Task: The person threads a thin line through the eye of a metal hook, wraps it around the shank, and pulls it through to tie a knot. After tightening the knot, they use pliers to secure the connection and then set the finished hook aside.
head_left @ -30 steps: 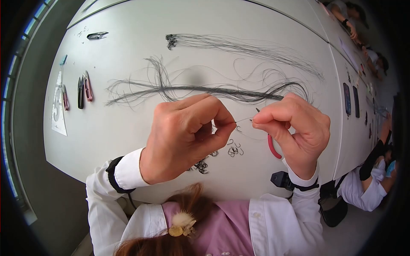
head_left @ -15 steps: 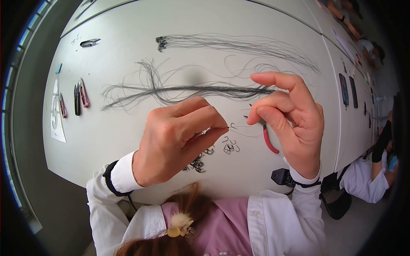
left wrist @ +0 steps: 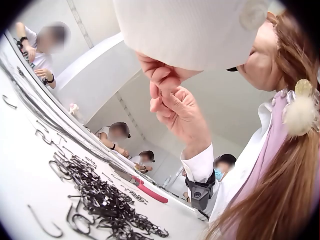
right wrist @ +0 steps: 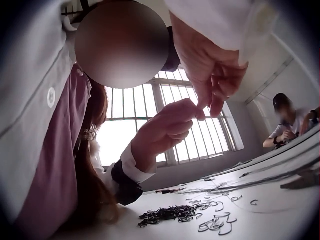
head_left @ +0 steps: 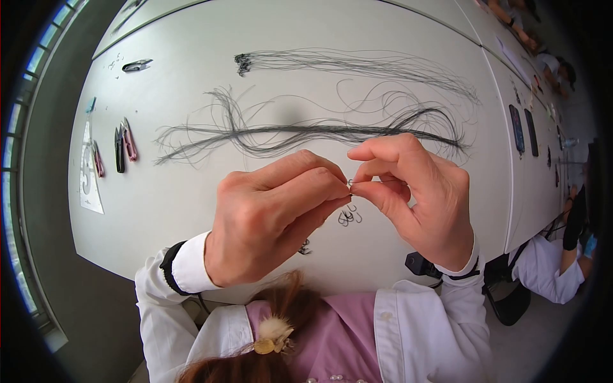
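Note:
My left hand (head_left: 274,220) pinches a fish hook between thumb and fingers. Only a small dark tip of it shows at the fingertips; the rest is hidden. Thumb and index of my right hand (head_left: 424,201) pinch a thin fishing line right at that tip, the two hands' fingertips meeting above the table. Below them lie several loose fish hooks (head_left: 348,217) and a dark pile of hooks (right wrist: 170,215). Beyond the hands stretches a thick bundle of dark line (head_left: 287,129).
Farther back lies a bundle of lines (head_left: 357,67) with dark hooks clustered at its left end. Red-handled pliers (left wrist: 150,190) lie beside the hook pile. At left are black snips (head_left: 119,150), pink snips (head_left: 130,142) and a clear set square (head_left: 89,182). Phones (head_left: 516,129) lie at right; people sit beyond.
My right hand first loosened its fingers and moved off from the left, then came back left to pinch at the left fingertips. The left hand kept its pinch.

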{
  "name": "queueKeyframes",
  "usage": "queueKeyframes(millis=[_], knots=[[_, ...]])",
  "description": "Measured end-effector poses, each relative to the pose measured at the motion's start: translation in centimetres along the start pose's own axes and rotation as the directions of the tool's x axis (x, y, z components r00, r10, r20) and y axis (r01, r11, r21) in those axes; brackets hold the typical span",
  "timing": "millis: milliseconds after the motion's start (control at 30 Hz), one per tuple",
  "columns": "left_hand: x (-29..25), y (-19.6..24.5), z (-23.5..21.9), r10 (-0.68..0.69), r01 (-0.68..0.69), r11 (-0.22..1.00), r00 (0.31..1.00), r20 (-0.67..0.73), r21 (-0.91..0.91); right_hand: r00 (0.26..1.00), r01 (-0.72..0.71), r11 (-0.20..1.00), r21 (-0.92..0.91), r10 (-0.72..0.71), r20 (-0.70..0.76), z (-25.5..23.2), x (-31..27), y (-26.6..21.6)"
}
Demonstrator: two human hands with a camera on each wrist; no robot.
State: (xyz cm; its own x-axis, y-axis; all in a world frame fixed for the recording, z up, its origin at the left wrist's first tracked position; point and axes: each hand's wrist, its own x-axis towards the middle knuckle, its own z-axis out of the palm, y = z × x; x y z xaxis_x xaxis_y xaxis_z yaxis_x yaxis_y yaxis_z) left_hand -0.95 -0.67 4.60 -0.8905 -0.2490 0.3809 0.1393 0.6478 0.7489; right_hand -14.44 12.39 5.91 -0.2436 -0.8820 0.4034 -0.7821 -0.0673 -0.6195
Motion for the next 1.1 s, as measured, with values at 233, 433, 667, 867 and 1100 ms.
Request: queueKeyframes(millis=[233, 433, 667, 867, 1100], knots=[[-0.2, -0.3, 0.0, -0.05, 0.049, 0.998, 0.998, -0.03, -0.048, 0.996, -0.053, 0.999, -0.006, 0.052, -0.078, -0.9, 0.1, 0.7], [-0.4, -0.5, 0.3, -0.084, 0.084, 0.996, 0.995, -0.051, -0.001, 0.994, 0.038, 0.999, 0.018, -0.036, -0.102, -2.1, 0.0, -0.2], [-0.4, -0.4, 0.7, -0.017, 0.019, 0.999, 0.997, -0.071, 0.033, 0.968, 0.227, 0.943, -0.242, -0.245, -0.048, -0.8, -0.4, 0.2], [-0.5, -0.4, 0.8, 0.005, -0.003, 1.0, 0.998, -0.063, 0.031, 0.956, 0.27, 0.901, -0.339, -0.292, -0.014, -0.8, -0.4, 0.0], [-0.4, -0.4, 0.7, -0.002, 0.003, 1.0, 0.997, -0.073, 0.023, 0.953, 0.275, 0.886, -0.373, -0.302, -0.015, -0.8, -0.5, 0.2]])
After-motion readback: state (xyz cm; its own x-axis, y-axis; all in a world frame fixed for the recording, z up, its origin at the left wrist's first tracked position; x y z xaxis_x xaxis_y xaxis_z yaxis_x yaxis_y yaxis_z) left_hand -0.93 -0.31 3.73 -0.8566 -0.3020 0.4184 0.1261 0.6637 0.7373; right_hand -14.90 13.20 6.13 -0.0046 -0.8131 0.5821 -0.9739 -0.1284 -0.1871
